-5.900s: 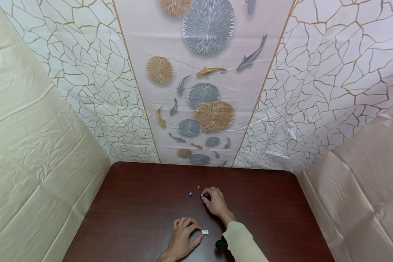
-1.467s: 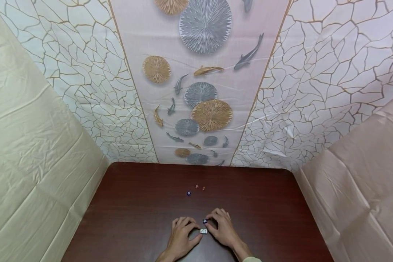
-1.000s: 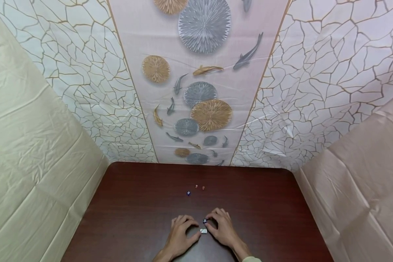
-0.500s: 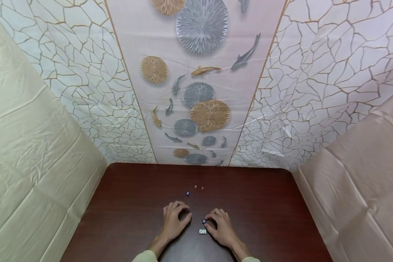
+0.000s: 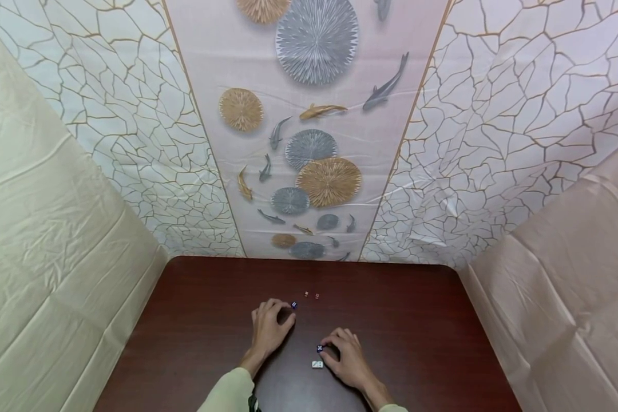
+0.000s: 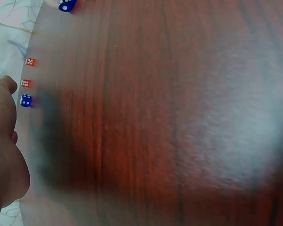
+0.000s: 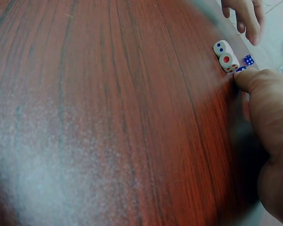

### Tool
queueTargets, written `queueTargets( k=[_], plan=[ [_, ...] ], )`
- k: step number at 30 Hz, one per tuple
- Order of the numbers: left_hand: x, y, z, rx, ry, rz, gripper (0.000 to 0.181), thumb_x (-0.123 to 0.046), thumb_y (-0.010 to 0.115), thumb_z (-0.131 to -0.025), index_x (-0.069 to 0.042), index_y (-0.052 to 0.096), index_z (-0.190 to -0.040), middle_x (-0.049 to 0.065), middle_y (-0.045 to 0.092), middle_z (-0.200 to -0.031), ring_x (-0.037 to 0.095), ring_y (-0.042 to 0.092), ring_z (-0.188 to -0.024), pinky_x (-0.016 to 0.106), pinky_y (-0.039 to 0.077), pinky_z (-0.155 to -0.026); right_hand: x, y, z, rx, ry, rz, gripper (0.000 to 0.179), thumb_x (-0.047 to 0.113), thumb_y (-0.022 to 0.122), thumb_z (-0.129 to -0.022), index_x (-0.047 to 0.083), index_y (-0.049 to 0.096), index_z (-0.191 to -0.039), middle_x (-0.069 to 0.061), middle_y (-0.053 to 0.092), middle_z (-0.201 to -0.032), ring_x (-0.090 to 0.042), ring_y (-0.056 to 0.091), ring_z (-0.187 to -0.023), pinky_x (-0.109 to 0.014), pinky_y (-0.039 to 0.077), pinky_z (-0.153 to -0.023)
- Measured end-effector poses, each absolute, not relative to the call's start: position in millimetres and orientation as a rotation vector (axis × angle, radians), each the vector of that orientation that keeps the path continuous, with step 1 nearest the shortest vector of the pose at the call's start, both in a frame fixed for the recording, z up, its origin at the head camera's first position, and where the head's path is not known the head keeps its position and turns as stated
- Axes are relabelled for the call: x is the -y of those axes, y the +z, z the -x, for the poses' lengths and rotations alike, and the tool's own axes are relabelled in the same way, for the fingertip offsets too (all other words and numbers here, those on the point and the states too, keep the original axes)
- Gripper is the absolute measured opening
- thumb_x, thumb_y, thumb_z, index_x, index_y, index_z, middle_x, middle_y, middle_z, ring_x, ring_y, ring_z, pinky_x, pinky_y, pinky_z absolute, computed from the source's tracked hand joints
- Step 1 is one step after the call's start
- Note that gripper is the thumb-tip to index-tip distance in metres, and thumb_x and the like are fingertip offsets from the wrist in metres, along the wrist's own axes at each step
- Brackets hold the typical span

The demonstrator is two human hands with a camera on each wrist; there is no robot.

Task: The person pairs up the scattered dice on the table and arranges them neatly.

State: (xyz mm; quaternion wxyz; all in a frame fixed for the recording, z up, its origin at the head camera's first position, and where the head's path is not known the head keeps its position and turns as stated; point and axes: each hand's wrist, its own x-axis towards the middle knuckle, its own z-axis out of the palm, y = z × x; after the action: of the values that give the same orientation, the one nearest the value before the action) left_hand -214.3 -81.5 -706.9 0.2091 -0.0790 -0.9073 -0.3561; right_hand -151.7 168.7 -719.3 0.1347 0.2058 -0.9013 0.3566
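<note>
Two white dice [image 5: 317, 364] sit side by side on the table, one with a large red pip in the right wrist view. Just beyond them, my right hand [image 5: 346, 357] pinches a blue die [image 5: 320, 348] between thumb and finger. My left hand [image 5: 269, 326] reaches towards a second blue die [image 5: 294, 305], its thumb and fingers spread in a loose curve. One fingertip lies close to that die; whether it touches cannot be told. In the left wrist view, the left thumb [image 6: 8, 84] appears beside this blue die [image 6: 26, 100], apart from it.
Two small red dice, a left one [image 5: 306, 293] and a right one [image 5: 317, 296], lie behind the far blue die. The dark wooden table [image 5: 417, 320] ends at a patterned cloth wall [image 5: 314, 149], with plain cloth on both sides.
My left hand has left the white dice and moved forward and left to the far blue die. Earlier, my right hand brought its blue die back beside the white dice, where it stays.
</note>
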Motion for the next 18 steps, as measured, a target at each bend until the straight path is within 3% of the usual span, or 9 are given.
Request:
queueTargets(
  k=[6,18],
  plan=[
    [80,-709,223,2.550,-1.014,0.190,0.023,-0.018,0.095,-0.089,-0.013,0.084,-0.109,0.006,0.078,-0.111,0.029,0.069,-0.102,0.055,0.043,-0.098,-168,-718,151,2.612,1.044,-0.604,0.024,0.014,0.096,-0.085,0.018,0.084,-0.105,0.006,0.071,-0.102,-0.007,0.059,-0.101,-0.033,0.041,-0.087],
    [77,-711,232,2.603,-0.996,0.144,0.020,-0.018,0.094,-0.090,-0.013,0.085,-0.107,0.008,0.079,-0.113,0.031,0.069,-0.105,0.055,0.041,-0.097,-170,-718,151,2.628,1.044,-0.608,0.024,0.016,0.096,-0.086,0.019,0.084,-0.106,0.006,0.072,-0.102,-0.008,0.059,-0.101,-0.033,0.041,-0.088]
  ],
)
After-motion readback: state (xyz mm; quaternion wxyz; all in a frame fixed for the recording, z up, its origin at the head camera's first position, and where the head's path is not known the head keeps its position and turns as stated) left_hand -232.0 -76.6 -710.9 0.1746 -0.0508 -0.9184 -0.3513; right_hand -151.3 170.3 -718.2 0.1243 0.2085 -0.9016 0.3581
